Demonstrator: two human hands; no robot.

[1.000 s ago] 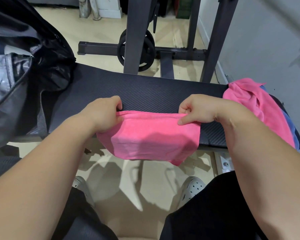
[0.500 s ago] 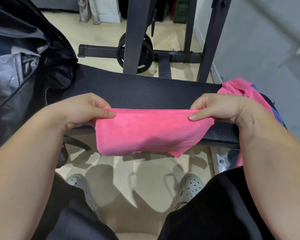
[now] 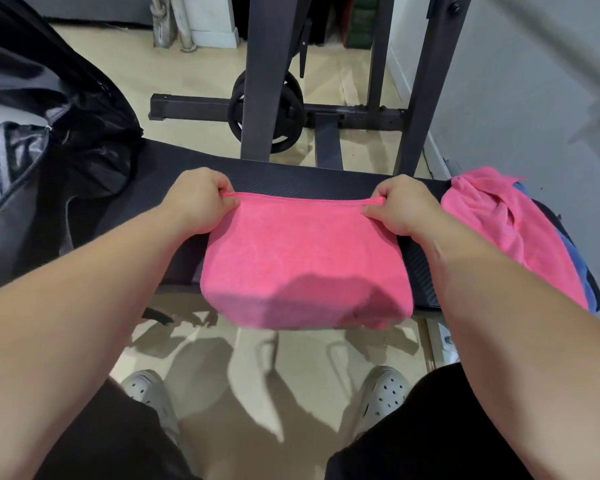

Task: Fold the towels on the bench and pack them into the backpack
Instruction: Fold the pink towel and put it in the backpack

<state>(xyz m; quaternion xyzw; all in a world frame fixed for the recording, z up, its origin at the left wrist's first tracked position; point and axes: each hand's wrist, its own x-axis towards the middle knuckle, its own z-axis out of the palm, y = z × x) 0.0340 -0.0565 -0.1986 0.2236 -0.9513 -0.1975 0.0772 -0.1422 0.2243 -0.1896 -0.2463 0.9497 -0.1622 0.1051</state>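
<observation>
A folded pink towel (image 3: 302, 258) lies across the black bench (image 3: 291, 174), its near part hanging over the front edge. My left hand (image 3: 198, 199) pinches its far left corner. My right hand (image 3: 399, 206) pinches the far right corner, so the far edge is stretched straight between them. An open black backpack (image 3: 49, 133) sits on the bench's left end. On the right end lies a crumpled pink towel (image 3: 499, 220) on top of a blue one (image 3: 582, 271).
A dark weight rack (image 3: 267, 81) with a weight plate (image 3: 267, 112) stands on the beige floor behind the bench. A grey wall runs along the right. My grey clogs (image 3: 385, 393) and black shorts are below the bench edge.
Both hands moved forward and laid the pink towel down on the bench; before, it hung in the air in front of the bench edge.
</observation>
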